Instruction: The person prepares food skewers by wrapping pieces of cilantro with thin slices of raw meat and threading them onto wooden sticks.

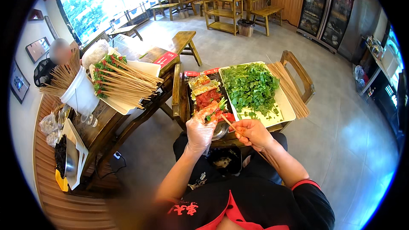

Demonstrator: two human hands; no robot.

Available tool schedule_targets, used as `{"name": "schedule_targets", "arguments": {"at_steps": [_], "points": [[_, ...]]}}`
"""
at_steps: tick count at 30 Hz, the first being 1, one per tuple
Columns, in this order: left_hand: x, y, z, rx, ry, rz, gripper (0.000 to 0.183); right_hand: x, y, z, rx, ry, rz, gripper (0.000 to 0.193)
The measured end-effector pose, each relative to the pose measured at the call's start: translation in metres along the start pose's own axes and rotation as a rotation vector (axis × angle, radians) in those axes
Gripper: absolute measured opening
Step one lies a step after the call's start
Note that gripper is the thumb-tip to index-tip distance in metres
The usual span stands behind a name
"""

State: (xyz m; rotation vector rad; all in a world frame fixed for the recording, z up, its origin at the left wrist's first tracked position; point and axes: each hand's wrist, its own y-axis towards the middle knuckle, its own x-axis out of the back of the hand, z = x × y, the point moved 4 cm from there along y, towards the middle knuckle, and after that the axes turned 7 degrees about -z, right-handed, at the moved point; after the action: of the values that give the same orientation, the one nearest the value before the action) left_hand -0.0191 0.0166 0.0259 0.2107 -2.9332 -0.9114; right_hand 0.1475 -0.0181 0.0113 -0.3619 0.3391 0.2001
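Observation:
My left hand (199,133), in a clear plastic glove, pinches a small bundle of leafy green stalks (222,104) with red meat around it. My right hand (252,133) is bare and closed on a thin bamboo skewer (228,122). The skewer's tip meets the bundle at my left fingers; whether it has gone in, I cannot tell. Just beyond my left hand lies red sliced meat (207,98) in a dark tray, with yellowish sheets (203,84) behind it. To the right, cilantro (250,84) is heaped in a cream tray (288,110).
Loose bamboo skewers (294,95) lie right of the cilantro, by a wooden chair (310,86). On the left table, a white tray (147,67) holds skewered greens (128,80) beside a white bucket (81,88) of skewers. A black bin (225,162) stands between my legs. Another person (59,55) sits far left.

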Motion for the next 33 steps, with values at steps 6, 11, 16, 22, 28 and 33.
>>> {"name": "schedule_targets", "arguments": {"at_steps": [6,11,16,22,28,33], "points": [[0.002,0.007,0.003,0.053,0.031,-0.069,0.026,0.005,0.001,0.006,0.048,-0.071,0.007,0.020],[0.006,0.011,0.010,0.055,0.018,-0.143,0.029,0.026,0.000,-0.003,0.048,-0.128,0.043,0.009],[0.004,0.010,0.013,-0.063,0.134,-0.113,0.031,0.026,0.008,-0.012,0.107,-0.165,-0.032,0.007],[-0.001,0.009,0.010,-0.111,0.173,-0.042,0.029,0.016,0.012,-0.014,0.030,-0.009,-0.061,0.011],[-0.002,0.016,0.000,0.044,0.132,-0.024,0.030,0.017,0.016,-0.008,0.029,0.025,0.035,0.012],[-0.011,0.022,0.007,0.117,-0.018,-0.101,0.034,0.020,0.017,-0.013,0.054,-0.011,0.061,0.012]]}}
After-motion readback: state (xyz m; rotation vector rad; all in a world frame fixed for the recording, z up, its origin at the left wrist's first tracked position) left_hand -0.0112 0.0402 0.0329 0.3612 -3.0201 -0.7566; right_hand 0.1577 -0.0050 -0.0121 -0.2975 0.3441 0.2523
